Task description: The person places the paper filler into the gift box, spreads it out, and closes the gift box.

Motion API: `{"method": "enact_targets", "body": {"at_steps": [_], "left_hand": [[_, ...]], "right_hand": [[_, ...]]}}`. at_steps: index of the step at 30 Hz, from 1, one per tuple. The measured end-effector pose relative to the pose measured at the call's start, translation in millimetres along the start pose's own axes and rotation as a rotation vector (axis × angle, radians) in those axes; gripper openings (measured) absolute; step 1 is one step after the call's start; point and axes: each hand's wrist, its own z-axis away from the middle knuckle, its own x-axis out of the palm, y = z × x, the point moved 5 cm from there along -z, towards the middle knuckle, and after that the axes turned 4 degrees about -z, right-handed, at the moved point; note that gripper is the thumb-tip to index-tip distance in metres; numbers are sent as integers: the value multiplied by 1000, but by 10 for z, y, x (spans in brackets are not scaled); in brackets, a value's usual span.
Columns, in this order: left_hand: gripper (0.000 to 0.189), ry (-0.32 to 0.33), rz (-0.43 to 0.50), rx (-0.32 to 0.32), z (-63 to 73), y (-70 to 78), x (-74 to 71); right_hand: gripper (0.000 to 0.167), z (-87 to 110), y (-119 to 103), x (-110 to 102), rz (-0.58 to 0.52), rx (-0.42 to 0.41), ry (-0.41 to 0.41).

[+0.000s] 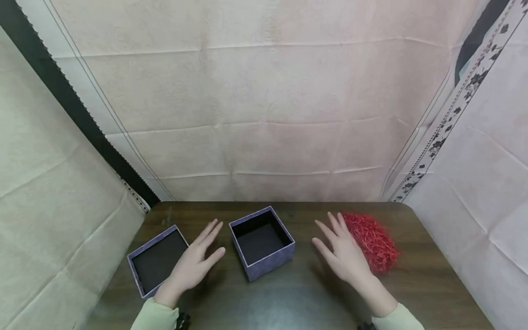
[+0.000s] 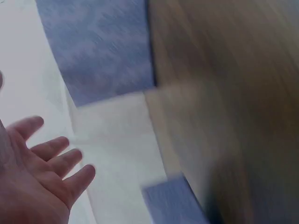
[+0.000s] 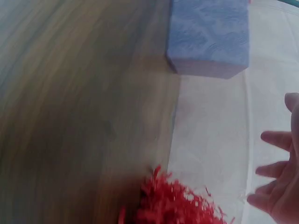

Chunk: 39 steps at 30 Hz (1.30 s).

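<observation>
A purple-blue open box [image 1: 264, 263] with a dark inside stands near the table's middle, between both hands. Left of it lies the shallower box lid [image 1: 158, 261], its dark inside facing up. My left hand [image 1: 194, 266] hovers over the lid's right side, fingers spread and holding nothing. On the other side, my right hand [image 1: 344, 252] is spread with no object in it, overlapping the edge of a heap of red shredded paper [image 1: 373, 243]. In the right wrist view, the shredded paper [image 3: 175, 203] sits below the box [image 3: 208, 39], with the hand's fingers at the right edge.
The dark wooden table [image 1: 264, 305] has rounded far corners. Pale cloth [image 1: 264, 114] hangs behind it, with more on the left and right. Dark bands fill part of the joins between the cloths.
</observation>
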Motion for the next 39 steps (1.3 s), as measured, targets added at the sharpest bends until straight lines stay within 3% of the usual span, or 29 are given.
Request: {"method": "enact_targets", "body": {"at_steps": [8,13,18,21,25,31,39], "left_hand": [[59,168,290,-109,-147,258,229],[68,180,407,-177,-155,333,435],[80,150,399,-222,-133,352,557],[84,134,348,-217,-119,357,596],[86,131,301,-205,-104,362,620],[87,115,299,-217,-90,362,626],[89,-10,356,-214,-127,409,644]], "right_hand": [[49,-134,-204,258,-411,-12,0],[50,-210,-285,473,-563,78,-31],[49,-203,-331,655,-680,137,-73],[47,-184,-350,718,-693,126,-78],[45,-180,-351,760,-628,88,-73],[46,-177,-332,780,-594,60,-101],[49,-151,-312,715,-620,106,-172]]}}
